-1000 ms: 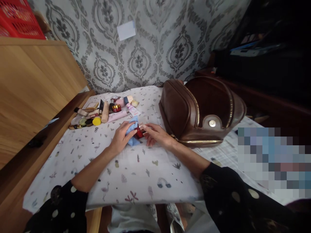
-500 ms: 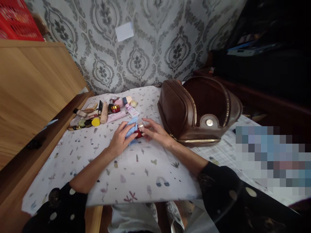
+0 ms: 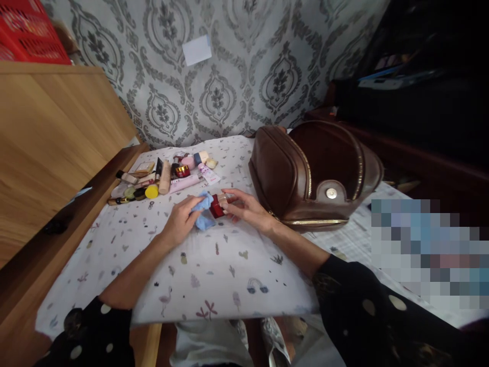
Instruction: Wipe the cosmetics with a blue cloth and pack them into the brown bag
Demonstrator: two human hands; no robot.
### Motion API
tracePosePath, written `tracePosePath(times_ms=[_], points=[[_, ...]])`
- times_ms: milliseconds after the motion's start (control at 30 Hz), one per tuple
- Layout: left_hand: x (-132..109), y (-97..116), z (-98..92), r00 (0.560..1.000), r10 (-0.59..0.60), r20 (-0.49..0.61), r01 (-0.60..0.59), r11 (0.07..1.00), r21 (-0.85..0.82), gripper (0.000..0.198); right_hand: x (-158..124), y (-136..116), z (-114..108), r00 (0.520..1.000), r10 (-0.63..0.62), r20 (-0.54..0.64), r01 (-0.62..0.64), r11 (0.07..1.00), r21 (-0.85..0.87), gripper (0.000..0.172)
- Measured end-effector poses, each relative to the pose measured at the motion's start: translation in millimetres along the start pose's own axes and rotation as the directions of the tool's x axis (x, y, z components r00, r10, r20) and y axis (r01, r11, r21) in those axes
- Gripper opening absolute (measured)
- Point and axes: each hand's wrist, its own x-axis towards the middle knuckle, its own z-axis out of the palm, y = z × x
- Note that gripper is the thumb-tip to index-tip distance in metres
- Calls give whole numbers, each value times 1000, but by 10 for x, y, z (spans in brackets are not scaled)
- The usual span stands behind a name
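Note:
My left hand (image 3: 180, 220) is closed on a bunched blue cloth (image 3: 205, 220). Just to its right, my right hand (image 3: 247, 210) grips a small red glass bottle (image 3: 217, 206) by its clear cap; it looks like a perfume bottle. The bottle is tilted, its red body pointing toward the cloth. Beyond my left hand lies a group of cosmetics, among them a pink tube (image 3: 185, 183), a beige tube (image 3: 164, 177), a red jar with a gold lid (image 3: 182, 171) and a round yellow item (image 3: 152, 191).
An open brown leather bag (image 3: 277, 176) with gold zips stands right of my hands. The patterned cloth (image 3: 202, 300) covers the surface. A wooden panel (image 3: 57, 132) rises at the left, with a red basket (image 3: 30, 35) above it. Behind is a papered wall (image 3: 237, 76).
My left hand has drawn back to the left with the blue cloth, off the red bottle. More of the bottle shows now, still in my right hand.

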Motion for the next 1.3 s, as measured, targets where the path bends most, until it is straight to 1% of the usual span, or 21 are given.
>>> tracePosePath(times_ms=[100,167,233,300,367,433,600,700,800,900,1000,1100,1133,1200,1300], points=[[44,42,-54,991,-76,-112,78,997,15,15,-12,-8,10,1000,-17,12,17,1000,-25,56],[60,83,-62,983,-65,-172,75,995,57,14,-21,-10,22,999,-32,15,32,998,-45,57],[64,126,-34,981,-28,-192,47,994,96,13,-27,0,31,998,-57,36,59,997,-58,58],[60,159,15,988,-6,-152,20,995,94,13,-24,24,30,993,-94,67,98,993,-60,60],[54,178,58,995,5,-100,1,998,65,19,-13,55,22,987,-138,86,143,988,-56,61],[50,185,74,997,17,-76,-14,999,36,24,2,81,11,981,-170,90,174,984,-47,60],[45,193,13,998,39,-52,-41,998,-41,17,16,95,12,986,-146,75,147,989,-13,58],[38,194,-16,998,38,-49,-41,997,-64,15,-3,64,34,990,-122,65,124,992,-25,53],[33,185,-23,997,41,-67,-45,997,-64,17,-37,10,49,995,-76,59,82,991,-105,50],[22,175,-19,997,51,-60,-54,997,-50,21,-68,-42,50,998,-48,32,54,966,-254,46],[-1,166,-5,996,85,-32,-86,996,-21,32,-71,-54,46,999,-32,21,38,939,-343,49],[-24,150,23,994,111,7,-111,993,34,51,-51,-37,47,1000,-12,14,15,952,-306,51],[-29,144,34,994,111,22,-112,992,55,54,-45,-34,48,1000,-5,14,9,959,-283,51],[-33,129,50,994,103,37,-106,991,80,52,-41,-38,48,1000,3,21,2,971,-241,48],[-31,113,61,995,99,8,-99,992,75,42,-56,-70,40,1000,4,27,1,981,-194,44]])
